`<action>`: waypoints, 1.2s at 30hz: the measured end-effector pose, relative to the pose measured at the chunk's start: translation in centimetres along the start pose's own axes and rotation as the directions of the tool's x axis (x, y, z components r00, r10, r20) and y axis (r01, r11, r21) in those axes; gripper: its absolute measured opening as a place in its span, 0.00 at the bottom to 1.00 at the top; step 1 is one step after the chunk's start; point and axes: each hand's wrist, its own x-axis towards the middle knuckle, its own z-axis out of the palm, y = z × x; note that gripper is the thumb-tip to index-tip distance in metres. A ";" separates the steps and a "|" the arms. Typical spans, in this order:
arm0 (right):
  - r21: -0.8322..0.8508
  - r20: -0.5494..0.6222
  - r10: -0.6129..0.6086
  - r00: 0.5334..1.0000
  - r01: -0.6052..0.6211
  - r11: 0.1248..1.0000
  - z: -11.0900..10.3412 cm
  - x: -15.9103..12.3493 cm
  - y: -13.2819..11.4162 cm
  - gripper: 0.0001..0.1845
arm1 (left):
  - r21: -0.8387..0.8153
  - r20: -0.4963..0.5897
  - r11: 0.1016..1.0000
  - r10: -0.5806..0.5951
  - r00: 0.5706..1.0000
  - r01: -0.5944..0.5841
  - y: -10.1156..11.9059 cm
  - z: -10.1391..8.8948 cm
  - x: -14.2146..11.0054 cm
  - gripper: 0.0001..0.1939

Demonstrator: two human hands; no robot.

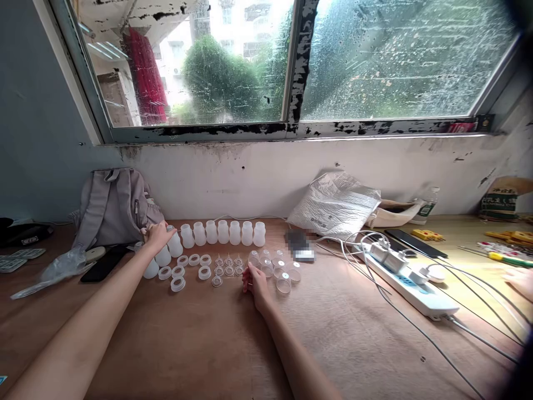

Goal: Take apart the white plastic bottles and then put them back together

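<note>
The fingers of our left hand (157, 238) bend down at the top of the cluster of white bottles (163, 256), by the foot of the grey backpack (109, 203); we cannot tell whether they grip anything. Our right hand (255, 286) has its fingers loosely curled just beside the clear domed covers (283, 283), and we cannot see whether something sits inside the curl. Between our 2 hands lie 7 white rings (177, 284) and, right of them, a small group of clear teats (229, 271). Behind these we see 7 open-mouthed bottles (223, 232) standing upright in a row. Farther right, a silvery pouch (335, 205) leans against the wall, and a white power strip (410, 283) carries several plugs. At the right edge, another person's hand (520, 280) is near a screwdriver (510, 259).
</note>
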 end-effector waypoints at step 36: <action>-0.757 0.644 -0.152 0.750 0.653 0.010 2.5 -2.9 1.2 0.19 | 0.128 -0.056 0.789 0.611 0.790 -0.601 -2.1 4.8 -14.3 0.11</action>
